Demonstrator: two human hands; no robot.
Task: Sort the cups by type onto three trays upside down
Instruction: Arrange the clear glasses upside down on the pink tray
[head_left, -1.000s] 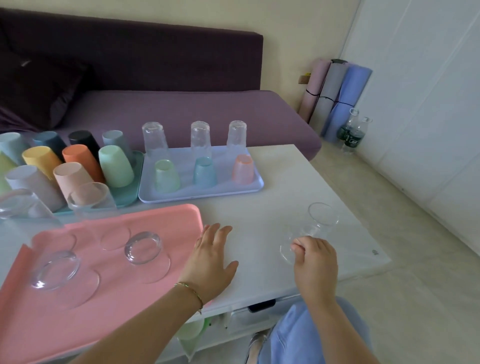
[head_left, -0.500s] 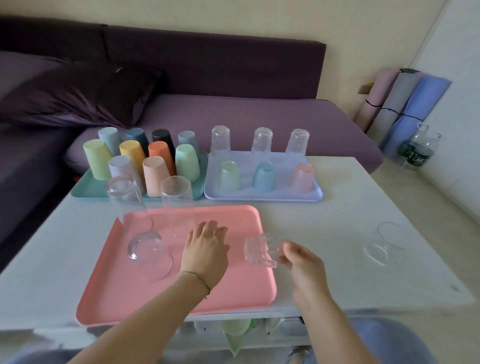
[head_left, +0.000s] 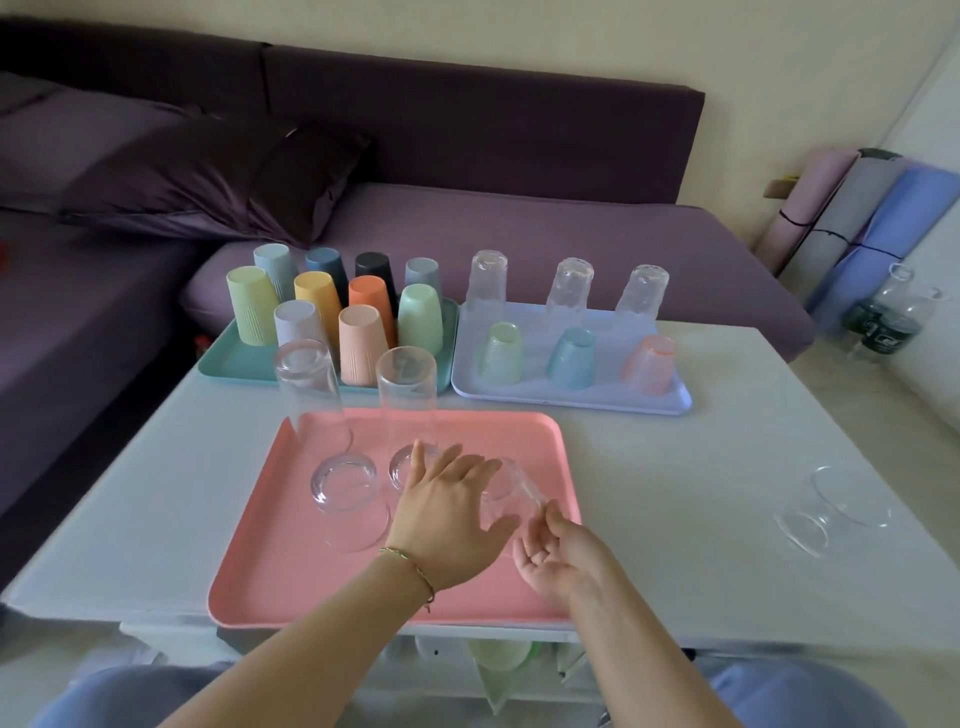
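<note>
Cups (head_left: 363, 338) in ten colours stand upside down, packed close on the teal tray (head_left: 228, 364) at the far left of the table (head_left: 156, 493). Its right rim sits just beside the blue tray (head_left: 675, 402). Nearer, the pink tray (head_left: 291, 571) reaches the table's front edge, with bare table to its left. Two tall glasses (head_left: 309, 395) stand inverted along its far rim, and two short glasses (head_left: 343, 486) stand inverted just in front; the second is partly behind the left hand (head_left: 447, 525). That hand hovers flat, fingers spread and straight, thumb just beside the glass (head_left: 511, 488), which is tilted above the tray's right half. The right hand (head_left: 563, 553), palm up with fingers curled, pinches the glass's near end. The tray's near strip and right corner are bare. On the blue tray, three clear cups (head_left: 569, 286) and three tinted cups (head_left: 571, 358) stand inverted, well spaced. Far right, a loose glass (head_left: 826, 512) lies on its side on bare table, well apart from the trays.
</note>
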